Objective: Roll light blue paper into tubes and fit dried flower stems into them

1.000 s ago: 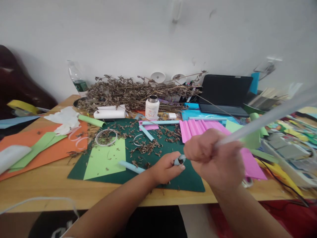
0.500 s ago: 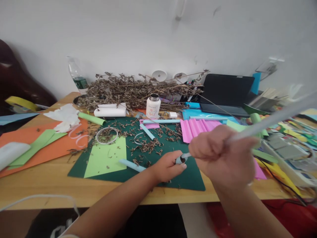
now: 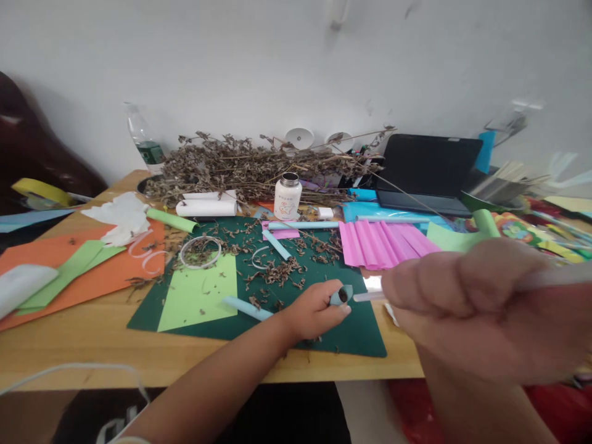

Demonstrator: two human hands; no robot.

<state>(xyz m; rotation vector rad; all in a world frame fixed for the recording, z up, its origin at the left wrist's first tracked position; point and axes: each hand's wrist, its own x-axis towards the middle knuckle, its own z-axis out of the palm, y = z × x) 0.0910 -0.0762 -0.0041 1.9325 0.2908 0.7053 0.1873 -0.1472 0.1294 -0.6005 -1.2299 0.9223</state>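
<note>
My left hand (image 3: 317,311) is closed around a light blue rolled paper tube (image 3: 335,299), whose open end faces right and shows dark dried bits inside. In my right hand (image 3: 467,302), a long translucent white rod (image 3: 367,296) is gripped by curled fingers. The rod's tip lies just right of the tube's mouth, apart from it. Beneath my left hand spreads a green cutting mat (image 3: 296,333), strewn with crumbled dried leaves (image 3: 277,271). Another blue paper tube (image 3: 247,308) rests near my left forearm, partly hidden by it.
Bundled dried stalks (image 3: 250,166) lie along the wall behind an open white bottle (image 3: 287,197). A laptop (image 3: 428,166) stands at the back right, behind pleated pink paper (image 3: 383,243). Green paper (image 3: 203,296) and a tape ring (image 3: 200,252) occupy the mat's left.
My right hand has moved right and closer to the camera, drawing the rod's tip out of the blue paper tube. My left hand has stayed almost still.
</note>
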